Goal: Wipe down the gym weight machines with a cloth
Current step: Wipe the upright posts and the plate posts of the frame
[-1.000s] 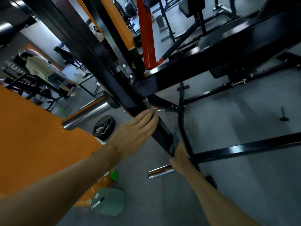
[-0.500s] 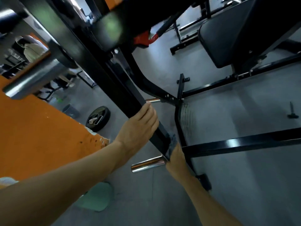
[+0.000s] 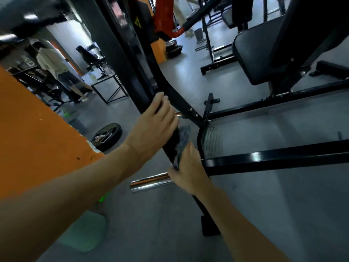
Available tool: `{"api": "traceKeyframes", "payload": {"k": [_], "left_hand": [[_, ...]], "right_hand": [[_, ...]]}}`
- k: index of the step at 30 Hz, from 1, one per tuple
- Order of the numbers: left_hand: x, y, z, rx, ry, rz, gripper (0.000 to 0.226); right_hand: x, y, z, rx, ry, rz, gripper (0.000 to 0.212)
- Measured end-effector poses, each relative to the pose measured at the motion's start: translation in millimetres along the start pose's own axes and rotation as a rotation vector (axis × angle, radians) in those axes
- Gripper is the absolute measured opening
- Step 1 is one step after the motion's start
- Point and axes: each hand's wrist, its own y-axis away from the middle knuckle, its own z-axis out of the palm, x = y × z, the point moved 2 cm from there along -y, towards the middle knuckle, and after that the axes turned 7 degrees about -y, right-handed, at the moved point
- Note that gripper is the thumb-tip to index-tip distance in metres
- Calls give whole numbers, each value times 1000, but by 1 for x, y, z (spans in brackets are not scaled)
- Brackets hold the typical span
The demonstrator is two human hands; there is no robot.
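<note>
A black upright post (image 3: 132,65) of the weight machine slants down the middle of the head view to the floor. My left hand (image 3: 153,125) grips this post about halfway down, fingers wrapped over its far edge. Just below, my right hand (image 3: 188,171) holds a dark grey cloth (image 3: 182,142) pressed against the post's lower part. The fingers of my right hand are mostly hidden behind the cloth and post.
A chrome bar (image 3: 151,183) sticks out at floor level left of my right hand. Black base rails (image 3: 273,157) run right. A padded bench seat (image 3: 258,53) stands at the right, a weight plate (image 3: 106,136) lies left, an orange panel (image 3: 37,138) fills the left side. A person (image 3: 54,65) stands far left.
The view has tilted and shifted. My left hand has slid up the post and wrapped round it; my right hand with the cloth has moved up the lower post.
</note>
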Motion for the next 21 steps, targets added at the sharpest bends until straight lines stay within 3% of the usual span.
{"api": "traceKeyframes", "payload": {"k": [6,9,12,14,17,19,21], "left_hand": [[25,6,1,-92,18,-110,59],[27,7,0,-110,57,-94,61],[21,8,-5,-161,59,-44,77],[19,9,-6,-174,34,-18,73],[25,11,-5,-149,-4,-72,64],[36,14,-6,-135,-12,-105,62],[51,17,-9,-126,-10,-110,63]], "right_hand": [[58,30,21,73,140,-55,79],[24,11,11,33,-71,34,67],[-16,-18,-4,23,-220,-74,68],[-14,-27,-7,-5,-146,-130,68],[36,-6,2,2,155,-233,58],[70,23,16,51,216,-242,44],[94,51,30,168,254,-272,47]]}}
